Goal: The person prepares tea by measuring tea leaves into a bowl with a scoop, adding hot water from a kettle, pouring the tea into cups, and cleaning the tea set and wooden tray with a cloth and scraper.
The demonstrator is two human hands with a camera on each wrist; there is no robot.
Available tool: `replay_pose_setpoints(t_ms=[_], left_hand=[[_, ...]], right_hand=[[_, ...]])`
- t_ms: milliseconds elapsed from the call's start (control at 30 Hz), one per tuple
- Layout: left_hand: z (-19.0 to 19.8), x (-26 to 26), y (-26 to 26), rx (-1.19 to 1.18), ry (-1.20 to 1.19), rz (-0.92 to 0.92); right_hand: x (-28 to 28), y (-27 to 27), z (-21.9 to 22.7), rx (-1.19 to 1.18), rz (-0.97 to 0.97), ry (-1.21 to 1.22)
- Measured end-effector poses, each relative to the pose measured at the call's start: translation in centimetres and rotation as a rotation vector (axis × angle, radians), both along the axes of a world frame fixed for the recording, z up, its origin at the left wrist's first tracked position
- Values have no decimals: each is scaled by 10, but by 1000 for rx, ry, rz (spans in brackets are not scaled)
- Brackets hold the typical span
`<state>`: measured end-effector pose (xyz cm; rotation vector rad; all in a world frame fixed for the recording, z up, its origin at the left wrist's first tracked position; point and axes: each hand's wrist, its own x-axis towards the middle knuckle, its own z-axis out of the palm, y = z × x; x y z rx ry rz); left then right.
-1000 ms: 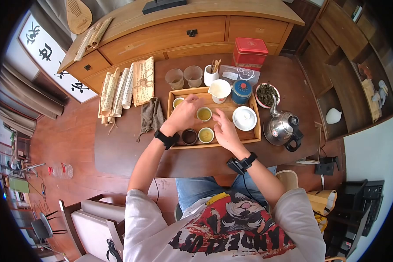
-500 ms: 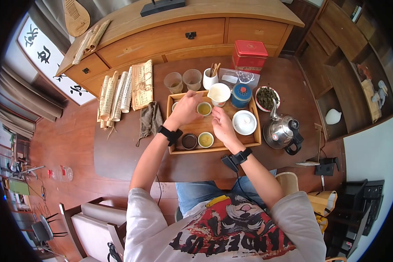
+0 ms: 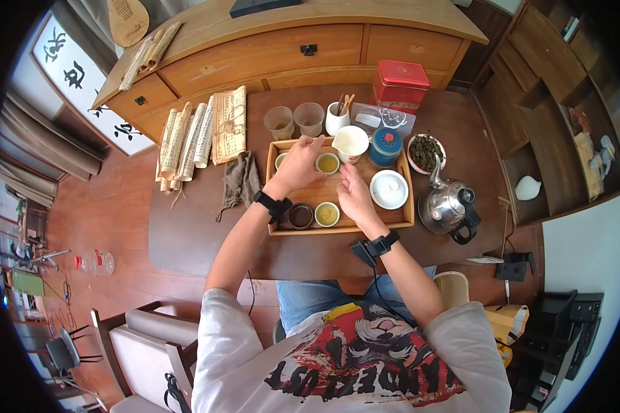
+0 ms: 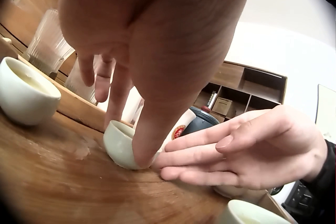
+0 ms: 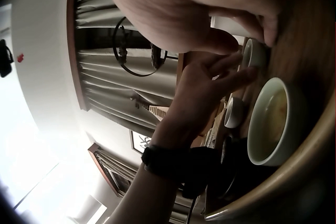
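Observation:
A small pale cup of yellow-green tea [image 3: 327, 164] stands in the wooden tray [image 3: 337, 230], near its far side. My left hand [image 3: 300, 167] pinches it: in the left wrist view, thumb and fingers lie on either side of the cup [image 4: 118, 145]. From the other side my right hand [image 3: 353, 195] reaches in, its fingers extended; in the left wrist view the right hand [image 4: 257, 153] has its fingertips close by the cup, contact unclear. Another tea cup [image 3: 326, 214] and a dark cup [image 3: 300, 216] stand nearer me. A third tea cup [image 4: 29, 92] is left of my left hand.
A white pitcher [image 3: 351, 142], blue canister [image 3: 386, 146] and lidded white bowl [image 3: 388, 189] stand right of the hands. Beyond the tray are two glasses, a tool holder and a red tin [image 3: 400, 85]. A kettle [image 3: 448, 208] is at right, a grey cloth [image 3: 239, 182] at left.
The cup between my hands has moved away from me, towards the tray's far side, and both hands have moved with it. The two nearer cups keep their places in the tray.

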<state>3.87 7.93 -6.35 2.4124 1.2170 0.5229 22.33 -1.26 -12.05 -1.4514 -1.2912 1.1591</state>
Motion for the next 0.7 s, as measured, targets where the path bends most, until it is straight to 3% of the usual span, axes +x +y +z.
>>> replay_pose_setpoints(t_ms=[100, 200, 267, 333, 400, 700], left_hand=[[-1, -7, -14, 157, -68, 25], [13, -25, -49, 20, -184, 68], [24, -41, -79, 47, -158, 55], [28, -52, -108, 74, -131, 45], [28, -59, -131, -69, -105, 143], [9, -61, -155, -80, -84, 283]], right_hand=[[2, -19, 10, 18, 11, -118], [6, -41, 25, 174, 10, -221], [6, -53, 51, 352, 136, -423], [2, -58, 60, 373, 209, -419], [-6, -59, 61, 433, 297, -433], [-28, -51, 44, 447, 407, -631]])
